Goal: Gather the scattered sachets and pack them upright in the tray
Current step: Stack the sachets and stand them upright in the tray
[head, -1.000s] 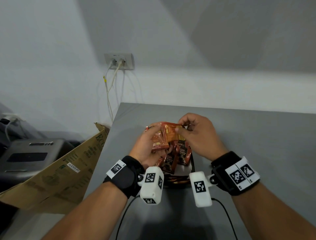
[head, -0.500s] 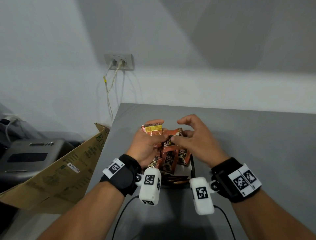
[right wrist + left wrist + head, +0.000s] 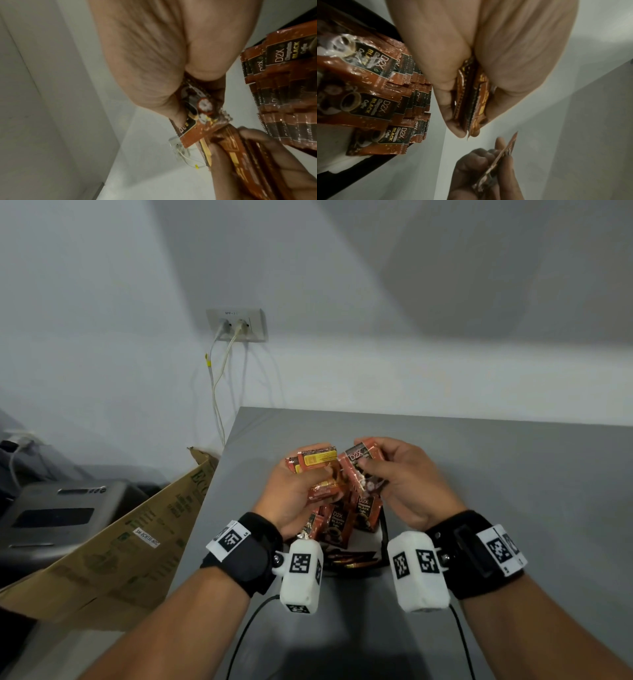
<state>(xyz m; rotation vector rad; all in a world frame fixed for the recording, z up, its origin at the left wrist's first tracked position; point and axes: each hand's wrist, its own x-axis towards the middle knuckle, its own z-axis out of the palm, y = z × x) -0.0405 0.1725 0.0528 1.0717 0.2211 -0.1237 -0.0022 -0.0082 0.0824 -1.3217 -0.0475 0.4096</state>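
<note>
My left hand [image 3: 301, 491] grips a small stack of orange-brown coffee sachets [image 3: 313, 462], seen edge-on between thumb and fingers in the left wrist view [image 3: 471, 102]. My right hand [image 3: 400, 477] pinches a single sachet [image 3: 363, 470] with its printed front up, also visible in the right wrist view [image 3: 197, 116]. Both hands hover just above the black tray [image 3: 383, 534], where several sachets [image 3: 342, 520] stand upright in rows [image 3: 373, 83]. The tray's near part is hidden behind the wrist cameras.
The grey table [image 3: 513, 491] stretches to the right and back. An open cardboard box [image 3: 137, 535] leans at the table's left edge, beside a grey machine [image 3: 58, 511]. A wall socket [image 3: 236, 325] with two cables sits above the table's far corner.
My right hand has pulled one sachet out of the stack in my left hand and turned its front up; both hands rose slightly above the tray.
</note>
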